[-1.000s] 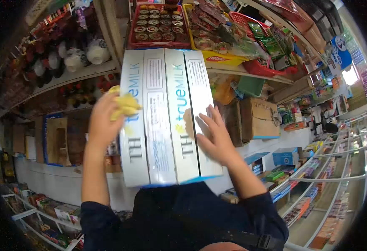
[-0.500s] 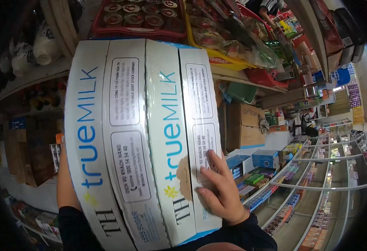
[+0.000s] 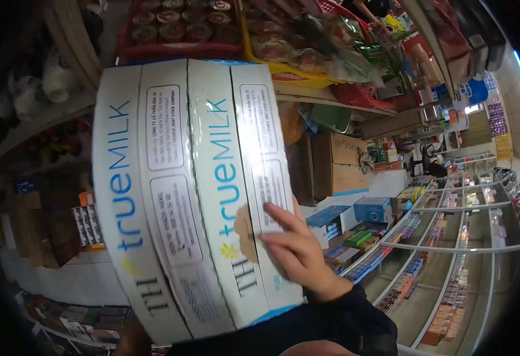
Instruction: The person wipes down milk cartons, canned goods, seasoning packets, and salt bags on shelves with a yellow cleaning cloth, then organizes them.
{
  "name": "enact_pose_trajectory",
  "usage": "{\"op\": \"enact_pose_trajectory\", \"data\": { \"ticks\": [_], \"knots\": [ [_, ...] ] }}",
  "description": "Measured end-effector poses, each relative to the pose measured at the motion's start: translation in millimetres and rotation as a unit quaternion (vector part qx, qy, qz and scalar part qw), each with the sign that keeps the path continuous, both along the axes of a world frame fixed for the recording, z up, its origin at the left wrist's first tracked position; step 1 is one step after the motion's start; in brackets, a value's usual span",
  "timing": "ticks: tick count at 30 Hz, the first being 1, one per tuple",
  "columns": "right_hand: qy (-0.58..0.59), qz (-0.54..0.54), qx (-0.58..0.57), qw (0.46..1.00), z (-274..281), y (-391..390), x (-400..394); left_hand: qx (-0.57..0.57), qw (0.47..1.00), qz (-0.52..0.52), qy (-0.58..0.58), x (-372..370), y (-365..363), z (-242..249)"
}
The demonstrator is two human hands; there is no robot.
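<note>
Two white TH true MILK cartons (image 3: 203, 178) lie side by side in front of me, one against the other, with blue lettering and printed labels. My right hand (image 3: 295, 246) rests on the right side of the right carton, fingers apart, beside a torn brown patch. At the lower left, a dark, blurred part of my left arm shows beside the cartons' bottom corner; the fingers of my left hand are hidden.
Beyond the cartons, a red crate of cans (image 3: 180, 29) and a yellow basket of packets (image 3: 295, 74) stand on a shelf. A brown cardboard box (image 3: 343, 166) is on the right, above glass display shelves (image 3: 449, 246) with small packs.
The cartons have shifted slightly left in view. My left forearm has dropped from the cartons' left side to the lower left. My right hand has stayed against the right carton.
</note>
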State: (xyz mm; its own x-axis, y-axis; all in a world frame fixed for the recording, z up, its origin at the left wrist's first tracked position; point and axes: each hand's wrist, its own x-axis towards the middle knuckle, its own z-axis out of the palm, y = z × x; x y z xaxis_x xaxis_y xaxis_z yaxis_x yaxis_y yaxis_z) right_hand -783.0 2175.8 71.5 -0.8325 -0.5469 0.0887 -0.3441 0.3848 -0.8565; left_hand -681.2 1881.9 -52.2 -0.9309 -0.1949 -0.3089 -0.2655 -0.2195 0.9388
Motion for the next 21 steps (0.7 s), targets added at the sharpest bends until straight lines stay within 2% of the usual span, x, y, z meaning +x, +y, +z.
{"op": "enact_pose_trajectory", "data": {
  "ticks": [2, 5, 7, 8, 11, 12, 13, 15, 17, 21],
  "knots": [
    [0.000, -0.017, -0.024, 1.000, -2.7, -0.2, 2.5, 0.024, 0.997, -0.005, 0.076, -4.2, -6.7, 10.5],
    [0.085, -0.019, 0.034, 0.996, -1.0, 2.3, 5.3, 0.108, 0.963, -0.052, 0.241, -25.0, -15.3, 34.9],
    [0.072, -0.027, 0.000, 0.997, -6.7, 6.1, 9.7, 0.073, 0.953, -0.031, 0.292, -44.9, -13.1, 57.4],
    [0.070, -0.027, -0.018, 0.997, -9.2, 4.8, 8.5, -0.031, 0.959, 0.037, 0.279, -55.0, -10.5, 70.6],
    [0.078, -0.043, -0.016, 0.996, -9.7, 4.4, 11.7, 0.043, 0.955, 0.022, 0.292, -5.8, -4.8, 46.7],
    [0.109, -0.025, -0.021, 0.994, -19.3, 5.6, 7.4, 0.118, 0.959, 0.049, 0.252, 26.7, 5.3, 30.5],
    [0.109, -0.032, -0.026, 0.993, -20.1, 6.4, 6.7, 0.242, 0.956, -0.013, 0.167, 71.7, -19.6, -29.2],
    [0.101, -0.035, -0.036, 0.994, -24.1, 4.8, 8.3, 0.296, 0.955, 0.000, 0.035, 110.0, -4.6, -54.5],
    [0.099, -0.045, -0.026, 0.994, -28.6, 4.6, 9.5, 0.297, 0.955, 0.012, -0.017, 119.9, 7.8, -64.5],
    [0.114, -0.038, -0.023, 0.992, -24.4, 4.0, 8.5, 0.263, 0.964, 0.013, 0.032, 76.8, 2.3, -32.2]
  ]
}}
